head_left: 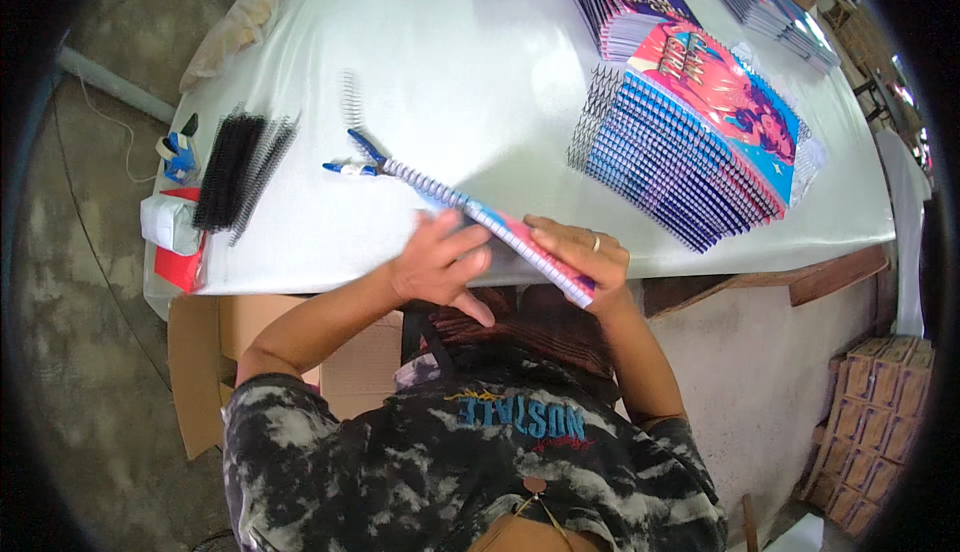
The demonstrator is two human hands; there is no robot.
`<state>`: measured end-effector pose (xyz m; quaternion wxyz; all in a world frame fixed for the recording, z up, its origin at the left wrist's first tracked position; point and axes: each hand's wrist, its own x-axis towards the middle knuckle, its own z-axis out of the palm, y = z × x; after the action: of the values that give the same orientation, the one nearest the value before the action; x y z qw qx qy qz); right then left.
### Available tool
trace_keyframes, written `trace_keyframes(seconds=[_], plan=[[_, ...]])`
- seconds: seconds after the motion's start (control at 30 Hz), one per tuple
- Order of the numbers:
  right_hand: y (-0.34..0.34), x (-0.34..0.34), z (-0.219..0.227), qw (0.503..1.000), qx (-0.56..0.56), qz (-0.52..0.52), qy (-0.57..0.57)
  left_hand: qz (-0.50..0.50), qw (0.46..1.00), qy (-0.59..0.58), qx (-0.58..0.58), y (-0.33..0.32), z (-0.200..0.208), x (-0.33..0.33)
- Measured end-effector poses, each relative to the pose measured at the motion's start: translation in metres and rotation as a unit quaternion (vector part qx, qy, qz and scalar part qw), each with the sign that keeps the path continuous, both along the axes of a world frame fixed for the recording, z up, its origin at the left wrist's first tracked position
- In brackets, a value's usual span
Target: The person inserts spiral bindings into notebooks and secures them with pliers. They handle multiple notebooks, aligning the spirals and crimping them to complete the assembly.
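Right hand grips a notebook at its four-o'clock end; left hand, loosely open, is nearer the coil, at its six o'clock, contact unclear. The long edge slants toward ten o'clock, near blue-handled pliers on the tabletop.

2 hands, 1 held notebook, 1 pair of pliers, 1 loose coil, 1 coil pile, 1 ring, 1 table.

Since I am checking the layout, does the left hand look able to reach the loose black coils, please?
Probably yes: the right hand grips the notebook, and only bare tabletop seems to lie between the left hand and the loose black coils.
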<state>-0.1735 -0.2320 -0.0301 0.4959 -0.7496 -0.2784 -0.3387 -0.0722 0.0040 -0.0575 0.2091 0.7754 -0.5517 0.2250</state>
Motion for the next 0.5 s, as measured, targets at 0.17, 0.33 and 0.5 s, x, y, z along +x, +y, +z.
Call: trace_keyframes(seconds=[0.17, 0.33, 0.5], plan=[[0.012, -0.003, 0.004, 0.999, -0.015, 0.025, 0.015, 0.13, 0.968, -0.096, -0.191, 0.023, -0.013, 0.023], [0.001, 0.0, 0.002, 1.0, 0.006, 0.026, 0.005, -0.042, 0.981, -0.149, -0.118, -0.02, 0.016, -0.015], [0.01, 0.001, 0.003, 1.0, -0.006, 0.018, 0.009, 0.101, 0.993, 0.052, -0.015, -0.017, -0.003, -0.011]])
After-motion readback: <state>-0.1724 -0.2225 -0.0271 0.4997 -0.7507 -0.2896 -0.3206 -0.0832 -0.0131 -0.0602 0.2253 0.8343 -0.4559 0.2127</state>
